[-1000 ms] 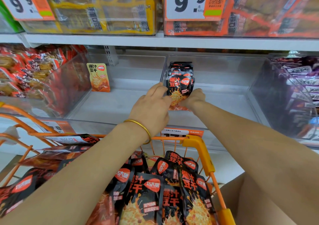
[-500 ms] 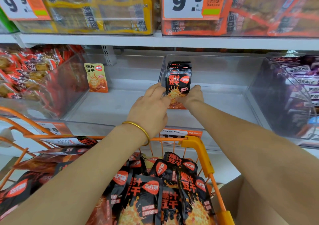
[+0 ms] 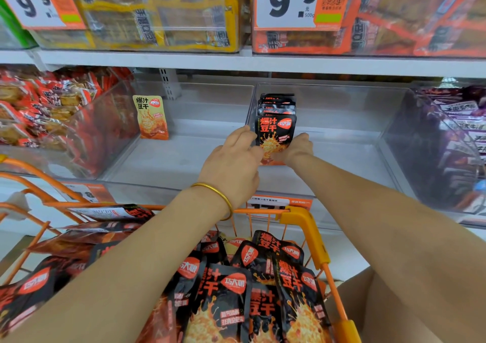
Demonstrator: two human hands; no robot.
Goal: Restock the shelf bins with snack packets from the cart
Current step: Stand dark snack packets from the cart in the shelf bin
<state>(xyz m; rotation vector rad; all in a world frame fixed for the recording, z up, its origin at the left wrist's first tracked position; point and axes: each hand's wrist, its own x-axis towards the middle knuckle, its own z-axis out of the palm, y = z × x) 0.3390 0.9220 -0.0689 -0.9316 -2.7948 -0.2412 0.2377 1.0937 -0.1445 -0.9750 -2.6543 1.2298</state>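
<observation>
Risks, judged from this view:
- The row of packets (image 3: 276,122) stands upright on edge in the clear bin (image 3: 342,158), far left corner, tight against the bin's left wall (image 3: 252,101). Nothing props it on the right. If both hands let go together, the front packet (image 3: 274,135) will likely tip toward the near side and take the ones behind it along.
- The packets are glossy and soft. A squeeze from the sides could bow the front packet and make it slip out of line.
- Both forearms reach over the cart (image 3: 305,227). Dragging them low on the way out could snag the loose packets (image 3: 223,290) heaped there.

Position relative to fingers:
- The left hand (image 3: 234,164) is at the near left of the row. Its fingers (image 3: 248,139) are bent and close together, with the tips on the front packet's left edge.
- The right hand (image 3: 297,149) is at the near right, by the packet's lower right corner. Its fingertips are hidden behind the knuckles, so I cannot tell whether they pinch or only press.
- The front packet sits between the two hands, face toward the camera and upright, with its base on the bin floor.

Also noted: one orange packet (image 3: 151,118) stands alone in the neighbouring bin to the left.
</observation>
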